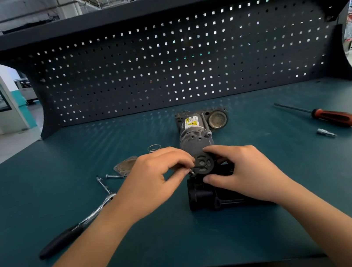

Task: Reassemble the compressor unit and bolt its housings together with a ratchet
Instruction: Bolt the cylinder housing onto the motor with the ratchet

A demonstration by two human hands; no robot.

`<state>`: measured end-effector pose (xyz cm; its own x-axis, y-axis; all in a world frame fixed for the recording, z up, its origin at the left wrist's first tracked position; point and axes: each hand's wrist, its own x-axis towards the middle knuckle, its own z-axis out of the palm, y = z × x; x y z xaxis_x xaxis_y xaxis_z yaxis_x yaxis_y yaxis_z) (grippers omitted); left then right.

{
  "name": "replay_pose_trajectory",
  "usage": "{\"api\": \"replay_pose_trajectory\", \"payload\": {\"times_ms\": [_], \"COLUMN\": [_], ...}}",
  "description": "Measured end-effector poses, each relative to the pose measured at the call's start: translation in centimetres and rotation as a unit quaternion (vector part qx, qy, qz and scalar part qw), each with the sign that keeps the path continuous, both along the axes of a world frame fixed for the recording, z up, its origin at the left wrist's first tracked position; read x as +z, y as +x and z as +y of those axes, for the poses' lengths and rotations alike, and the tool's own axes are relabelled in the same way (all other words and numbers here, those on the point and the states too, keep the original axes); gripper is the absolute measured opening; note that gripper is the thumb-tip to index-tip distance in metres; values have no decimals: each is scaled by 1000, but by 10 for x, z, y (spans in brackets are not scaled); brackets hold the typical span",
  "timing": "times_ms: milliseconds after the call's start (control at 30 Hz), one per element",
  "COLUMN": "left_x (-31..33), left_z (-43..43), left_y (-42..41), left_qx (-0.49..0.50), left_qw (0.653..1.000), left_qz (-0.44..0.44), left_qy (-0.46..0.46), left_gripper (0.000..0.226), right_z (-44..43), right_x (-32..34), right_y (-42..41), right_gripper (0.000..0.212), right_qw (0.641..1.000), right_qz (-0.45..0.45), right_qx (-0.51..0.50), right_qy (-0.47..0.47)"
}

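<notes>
pinching one small ridged part (191, 172), left hand (155, 182) fingers; right hand (243, 173) fingers grip one round plate (202, 163). left of fingers: one ratchet (77, 226); right: one screwdriver (333, 116).

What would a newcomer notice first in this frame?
Both hands meet at mid-bench over the compressor unit. The right hand grips a dark round plate above the black housing, while the left hand pinches a small screw-like piece at its edge. A chrome ratchet lies to the left and a red-handled screwdriver to the far right, before the big pegboard.
</notes>
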<state>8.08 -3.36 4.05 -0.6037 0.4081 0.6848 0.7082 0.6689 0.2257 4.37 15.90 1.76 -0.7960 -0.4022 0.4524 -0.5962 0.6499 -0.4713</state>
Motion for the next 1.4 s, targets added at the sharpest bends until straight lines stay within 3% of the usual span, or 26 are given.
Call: {"api": "replay_pose_trajectory", "payload": {"times_ms": [167, 367, 633, 733, 800, 967, 1100, 1233, 1400], "left_x": [-1, -4, -20, -22, -18, -23, -46, -54, -42], "left_z": [6, 3, -1, -4, -8, 8, 13, 15, 20], "left_y": [-1, -5, 3, 2, -1, 1, 10, 14, 1], "left_qx": [-15, -1, 39, 29, 13, 13, 37, 46, 98], "left_qw": [1000, 995, 988, 969, 956, 965, 935, 966, 977], "left_qz": [-16, -74, -40, -66, -75, -8, -9, -41, 32], "left_qy": [-2, 70, 145, 235, 284, 262, 353, 252, 186], "left_gripper": [8, 9, 29, 37, 34, 20, 17, 24, 14], "right_z": [-1, 0, 0, 0, 0, 0, 0, 0, 0], "right_x": [0, 1, 1, 1, 1, 1, 1, 0, 0], "right_y": [0, 0, 1, 2, 1, 0, 0, 0, 1], "right_gripper": [57, 56, 56, 56, 57, 58, 59, 57, 57], "right_qw": [1000, 1000, 1000, 1000, 1000, 1000, 1000, 1000, 1000], "right_qz": [4, 6, 1, -3, -7, -12, -14, -6, -2], "right_qx": [0, 2, 0, -3, -3, -7, -4, -2, -7], "right_qy": [1, 3, 3, 2, 1, -6, -9, -11, -3]}}
